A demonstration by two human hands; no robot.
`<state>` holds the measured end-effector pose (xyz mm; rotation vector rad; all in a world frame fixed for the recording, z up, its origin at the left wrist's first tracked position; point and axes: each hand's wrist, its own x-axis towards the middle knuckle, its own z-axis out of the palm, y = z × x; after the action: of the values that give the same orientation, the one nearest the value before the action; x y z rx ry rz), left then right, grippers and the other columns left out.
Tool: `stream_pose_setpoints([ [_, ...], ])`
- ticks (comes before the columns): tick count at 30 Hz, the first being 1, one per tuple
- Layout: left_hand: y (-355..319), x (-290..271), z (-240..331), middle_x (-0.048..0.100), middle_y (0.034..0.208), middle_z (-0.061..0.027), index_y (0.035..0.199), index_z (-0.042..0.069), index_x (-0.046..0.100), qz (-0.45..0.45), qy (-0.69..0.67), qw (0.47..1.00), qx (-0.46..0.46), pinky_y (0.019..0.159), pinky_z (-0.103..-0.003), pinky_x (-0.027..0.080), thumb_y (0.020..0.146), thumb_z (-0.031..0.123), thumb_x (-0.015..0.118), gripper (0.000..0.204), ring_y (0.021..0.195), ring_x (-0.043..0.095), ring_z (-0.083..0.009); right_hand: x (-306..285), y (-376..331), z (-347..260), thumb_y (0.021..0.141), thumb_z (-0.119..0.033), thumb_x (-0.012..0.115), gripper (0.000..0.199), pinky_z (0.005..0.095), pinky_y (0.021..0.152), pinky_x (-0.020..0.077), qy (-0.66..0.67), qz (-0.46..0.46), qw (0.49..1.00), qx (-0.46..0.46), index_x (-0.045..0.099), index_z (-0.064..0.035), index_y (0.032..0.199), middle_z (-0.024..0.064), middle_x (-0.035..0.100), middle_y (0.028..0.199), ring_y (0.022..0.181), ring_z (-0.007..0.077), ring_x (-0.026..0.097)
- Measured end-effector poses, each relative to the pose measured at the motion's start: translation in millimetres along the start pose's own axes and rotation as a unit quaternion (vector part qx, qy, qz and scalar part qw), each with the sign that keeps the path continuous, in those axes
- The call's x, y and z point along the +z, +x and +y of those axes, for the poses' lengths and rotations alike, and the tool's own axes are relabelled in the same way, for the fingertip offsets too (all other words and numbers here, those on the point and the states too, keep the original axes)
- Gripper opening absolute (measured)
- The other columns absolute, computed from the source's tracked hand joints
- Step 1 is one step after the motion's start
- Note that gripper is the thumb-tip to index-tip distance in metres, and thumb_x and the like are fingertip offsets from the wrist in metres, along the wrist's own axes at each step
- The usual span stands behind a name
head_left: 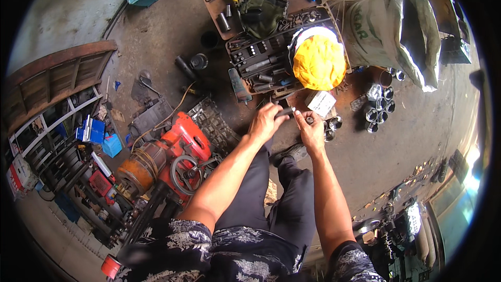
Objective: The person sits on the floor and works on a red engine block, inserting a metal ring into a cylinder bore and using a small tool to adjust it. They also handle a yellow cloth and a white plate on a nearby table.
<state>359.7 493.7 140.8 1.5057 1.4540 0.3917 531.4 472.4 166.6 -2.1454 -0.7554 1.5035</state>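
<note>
My left hand [264, 121] is closed around a short dark rod-like piece [285, 112], which points toward my right hand. My right hand [312, 131] is also closed, its thumb and forefinger close to the tip of that piece. A small round metal end [309, 120] shows between its fingers; what it belongs to is hidden. Both hands are in the air over my knees, just short of a tool bench. Right beyond them lie a white box [321, 103] and a yellow cloth bundle [319, 65] on the bench.
Sockets and tools fill an open tool case [255, 62]. To the right stand shiny metal cups [380, 105] and a large white sack [383, 31]. An orange-red machine with a handwheel [183, 173] is close on my left, beside an engine block [211, 121].
</note>
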Motion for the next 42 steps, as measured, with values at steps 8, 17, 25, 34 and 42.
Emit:
stream_pose_setpoints([
  [8,-31.4,11.5,10.0,0.067,0.093,-0.0013,0.104,0.002,0.069,-0.079,-0.286,0.940,-0.165,0.069,-0.027,0.049,0.089,0.020,0.076,0.025,0.081,0.062,-0.0086,-18.2,-3.1,-2.1,0.094,-0.033,0.071,0.031,0.0246,0.050,0.0383,0.054,-0.151,0.982,0.099,0.065,-0.0044,0.086,-0.0019,0.057,0.066,0.055,0.0070,0.049],
  [17,-31.7,16.8,10.1,0.068,0.100,-0.0055,0.114,0.005,0.060,-0.002,-0.534,0.817,-0.218,0.086,-0.030,0.051,0.099,0.019,0.064,0.021,0.092,0.063,-0.0132,1.6,-13.1,-8.3,0.099,-0.044,0.061,0.036,0.0215,0.044,0.0308,0.206,-0.089,0.969,0.100,0.057,-0.0080,0.099,-0.0055,0.046,0.063,0.050,0.0045,0.039],
  [25,-21.7,4.0,33.1,0.059,0.069,-0.0012,0.081,0.005,0.056,0.003,-0.201,0.972,-0.121,0.057,-0.029,0.046,0.086,0.015,0.074,0.021,0.063,0.054,-0.0095,14.0,-9.8,-21.8,0.100,-0.045,0.058,0.041,0.0221,0.046,0.0306,0.181,-0.097,0.978,0.019,0.060,-0.0066,0.114,-0.0041,0.047,0.064,0.051,0.0057,0.040],
  [34,39.4,-44.8,20.6,0.058,0.058,-0.0123,0.070,0.006,0.054,0.035,0.059,0.987,-0.143,0.057,-0.041,0.048,0.080,0.033,0.081,0.040,0.057,0.061,-0.0266,16.5,2.8,-8.1,0.096,-0.027,0.068,0.026,0.0227,0.044,0.0302,0.162,-0.063,0.982,0.078,0.051,-0.0124,0.084,-0.0050,0.047,0.063,0.049,0.0054,0.040],
  [42,122.3,-44.5,1.1,0.066,0.100,-0.0142,0.104,0.008,0.070,0.111,0.210,0.971,0.026,0.074,-0.044,0.056,0.082,0.023,0.077,0.027,0.086,0.069,-0.0333,20.1,-4.6,-15.2,0.096,-0.024,0.068,0.025,0.0240,0.045,0.0350,0.229,-0.065,0.964,0.118,0.049,-0.0103,0.088,-0.0022,0.049,0.063,0.048,0.0089,0.043],
])
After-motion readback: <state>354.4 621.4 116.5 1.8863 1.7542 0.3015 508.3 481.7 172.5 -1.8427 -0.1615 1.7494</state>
